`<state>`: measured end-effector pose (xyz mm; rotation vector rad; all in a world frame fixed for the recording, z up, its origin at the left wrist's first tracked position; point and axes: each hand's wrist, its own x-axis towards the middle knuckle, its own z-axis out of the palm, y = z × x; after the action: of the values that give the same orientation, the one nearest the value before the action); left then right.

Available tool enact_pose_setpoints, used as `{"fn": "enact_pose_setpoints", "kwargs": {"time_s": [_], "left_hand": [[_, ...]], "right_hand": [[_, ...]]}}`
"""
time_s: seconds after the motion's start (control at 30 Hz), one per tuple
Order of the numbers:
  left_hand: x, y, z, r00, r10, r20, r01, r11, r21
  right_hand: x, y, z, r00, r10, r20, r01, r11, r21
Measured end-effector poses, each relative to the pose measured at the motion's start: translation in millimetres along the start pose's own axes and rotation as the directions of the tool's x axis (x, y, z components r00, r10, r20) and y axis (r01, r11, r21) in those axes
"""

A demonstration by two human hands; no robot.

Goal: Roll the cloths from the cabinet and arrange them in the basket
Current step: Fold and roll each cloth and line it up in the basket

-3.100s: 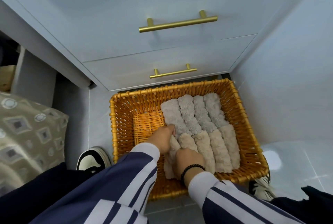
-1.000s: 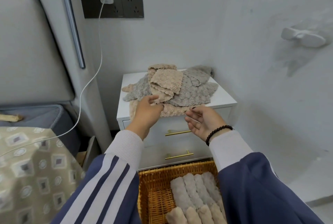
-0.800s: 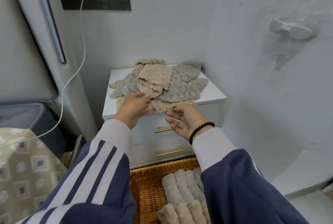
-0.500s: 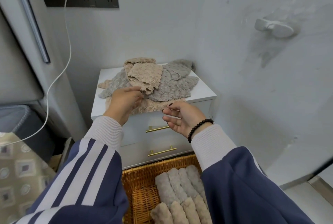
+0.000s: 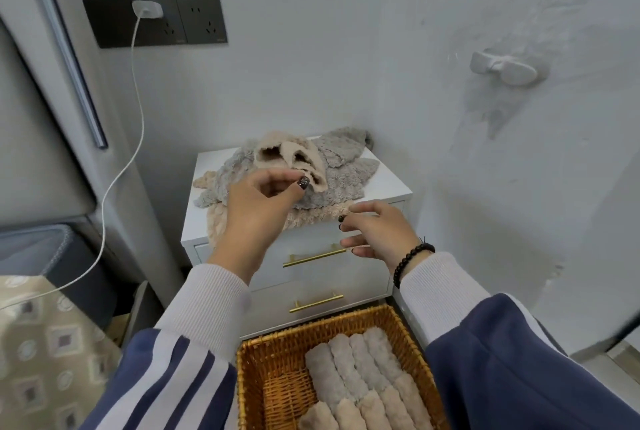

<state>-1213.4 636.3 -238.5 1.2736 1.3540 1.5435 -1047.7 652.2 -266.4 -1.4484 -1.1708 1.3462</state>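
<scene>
A heap of grey cloths (image 5: 343,176) and beige cloths lies on top of the white cabinet (image 5: 388,183). My left hand (image 5: 256,211) pinches a corner of a beige cloth (image 5: 294,159) and holds it lifted off the heap. My right hand (image 5: 377,232) hovers in front of the cabinet's top edge, palm turned inward, fingers loosely spread, holding nothing. Below, the wicker basket (image 5: 273,357) stands on the floor in front of the cabinet, with several rolled cloths (image 5: 360,374) packed side by side in its right part.
The cabinet has two drawers with gold handles (image 5: 313,258). A white charging cable (image 5: 135,111) hangs from a black wall socket at the left. A patterned bed cover (image 5: 45,350) lies at the lower left. A white wall hook (image 5: 502,69) sticks out at the right.
My hands left the basket and rose to the cabinet top. In the last second my left hand pinched the beige cloth and lifted it off the heap; my right hand stayed near the cabinet edge.
</scene>
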Motion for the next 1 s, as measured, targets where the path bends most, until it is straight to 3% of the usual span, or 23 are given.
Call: {"fn": "enact_pose_setpoints", "kwargs": {"time_s": [0.07,0.17,0.23,0.37,0.5,0.57,0.6,0.67,0.73,0.83,1.0], "left_hand": [[-13,3,1,0.998,0.016,0.056,-0.016,1.000,-0.008],[-26,9,1,0.988,0.030,0.149,-0.026,0.999,-0.030],[-32,13,1,0.974,0.031,0.224,-0.017,0.998,-0.063],[-41,13,-1,0.945,0.048,0.324,-0.026,0.997,-0.071],[-45,8,-4,0.932,0.072,0.355,-0.075,0.997,-0.007],[-44,1,-7,0.937,0.134,0.322,-0.181,0.976,0.122],[-43,-4,-9,0.932,0.188,0.311,-0.270,0.931,0.245],[-41,-13,-14,0.877,0.315,0.362,-0.465,0.745,0.478],[-38,-20,-16,0.810,0.394,0.434,-0.583,0.618,0.527],[-41,-20,-12,0.779,0.381,0.498,-0.601,0.679,0.422],[-49,-18,-2,0.797,0.307,0.520,-0.522,0.783,0.338]], "right_hand": [[-2,4,-2,0.988,-0.153,-0.006,0.151,0.979,-0.138],[-8,6,-4,0.908,-0.409,0.094,0.414,0.833,-0.367],[-12,7,-4,0.845,-0.514,0.147,0.527,0.752,-0.396],[-16,10,-10,0.702,-0.705,0.098,0.674,0.614,-0.411],[-22,9,-21,0.668,-0.741,0.062,0.692,0.589,-0.417],[-26,8,-25,0.689,-0.723,0.053,0.678,0.617,-0.399],[-27,7,-27,0.705,-0.707,0.063,0.670,0.634,-0.387],[-28,7,-31,0.719,-0.689,0.091,0.665,0.644,-0.380],[-31,5,-33,0.687,-0.718,0.115,0.694,0.600,-0.397],[-41,1,-31,0.649,-0.744,0.159,0.729,0.550,-0.408],[-52,0,-27,0.746,-0.634,0.204,0.661,0.667,-0.344]]}}
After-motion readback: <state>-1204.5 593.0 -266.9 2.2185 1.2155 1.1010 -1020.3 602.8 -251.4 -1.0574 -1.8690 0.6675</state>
